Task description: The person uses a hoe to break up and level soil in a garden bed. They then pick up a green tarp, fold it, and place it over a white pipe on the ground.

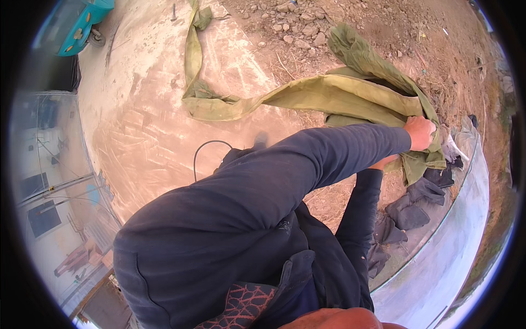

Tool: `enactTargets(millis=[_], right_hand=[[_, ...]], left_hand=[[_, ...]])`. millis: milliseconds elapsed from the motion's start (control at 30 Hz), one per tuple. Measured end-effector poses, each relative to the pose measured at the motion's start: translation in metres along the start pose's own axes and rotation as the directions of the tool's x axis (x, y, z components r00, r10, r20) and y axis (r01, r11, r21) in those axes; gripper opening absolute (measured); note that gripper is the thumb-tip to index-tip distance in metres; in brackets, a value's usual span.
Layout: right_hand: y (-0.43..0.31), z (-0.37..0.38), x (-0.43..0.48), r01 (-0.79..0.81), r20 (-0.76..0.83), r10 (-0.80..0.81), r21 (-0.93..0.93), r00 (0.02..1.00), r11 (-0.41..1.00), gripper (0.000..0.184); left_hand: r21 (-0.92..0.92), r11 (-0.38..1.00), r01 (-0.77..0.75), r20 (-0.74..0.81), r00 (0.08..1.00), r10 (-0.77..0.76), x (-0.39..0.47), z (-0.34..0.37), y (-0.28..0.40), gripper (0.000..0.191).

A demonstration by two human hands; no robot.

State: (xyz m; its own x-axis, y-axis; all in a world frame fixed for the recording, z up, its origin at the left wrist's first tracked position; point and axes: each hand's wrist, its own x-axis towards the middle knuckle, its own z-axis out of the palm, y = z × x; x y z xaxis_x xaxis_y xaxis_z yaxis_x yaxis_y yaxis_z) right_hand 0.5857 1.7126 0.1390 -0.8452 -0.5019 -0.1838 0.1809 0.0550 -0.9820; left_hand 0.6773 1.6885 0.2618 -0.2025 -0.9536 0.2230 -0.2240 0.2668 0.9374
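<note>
My left hand is gripping a bunched part of a long olive-green fabric sheet, with my left arm stretched across my body to the right. Just below it, my right hand is mostly hidden behind the left sleeve. It lies beside the hanging folds, and its hold on them cannot be made out. From my hands the sheet runs left in a twisted strip over the ground, then bends away toward the top. A thick roll of the same fabric slants up to the right, and a loose end hangs below my left hand.
Rubble lies beyond the sheet on bare soil. Dark cloth scraps line the foot of a pale low wall on the right. Left are a glazed front and a teal vehicle. A hammer-like tool rests on the concrete.
</note>
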Motion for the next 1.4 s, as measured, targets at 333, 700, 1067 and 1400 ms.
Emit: enactTargets(millis=[333, 700, 1067, 1400], right_hand=[[-0.021, 0.017, 0.009, -0.030, 0.130, 0.028, 0.012, 0.991, 0.999, 0.036], [-0.221, 0.043, 0.045, 0.349, 0.179, -0.339, -0.023, 0.924, 0.937, 0.028], [-0.505, -0.005, 0.016, 0.886, 0.696, -0.709, -0.396, 0.116, -0.243, 0.048], [-0.600, -0.136, 0.082, 0.769, 0.478, -0.773, -0.639, 0.416, 0.019, 0.042]], left_hand=[[-0.139, 0.969, -0.207, 0.158, 0.961, 0.228, -0.045, -0.027, 0.038, 0.021], [-0.207, 0.969, -0.137, -0.330, 0.942, 0.062, -0.153, -0.279, -0.108, 0.018], [0.743, 0.483, 0.464, -0.051, 0.759, -0.649, -0.275, -0.266, -0.327, 0.103], [0.620, 0.709, 0.335, -0.344, 0.929, -0.138, -0.075, -0.267, -0.297, 0.057]])
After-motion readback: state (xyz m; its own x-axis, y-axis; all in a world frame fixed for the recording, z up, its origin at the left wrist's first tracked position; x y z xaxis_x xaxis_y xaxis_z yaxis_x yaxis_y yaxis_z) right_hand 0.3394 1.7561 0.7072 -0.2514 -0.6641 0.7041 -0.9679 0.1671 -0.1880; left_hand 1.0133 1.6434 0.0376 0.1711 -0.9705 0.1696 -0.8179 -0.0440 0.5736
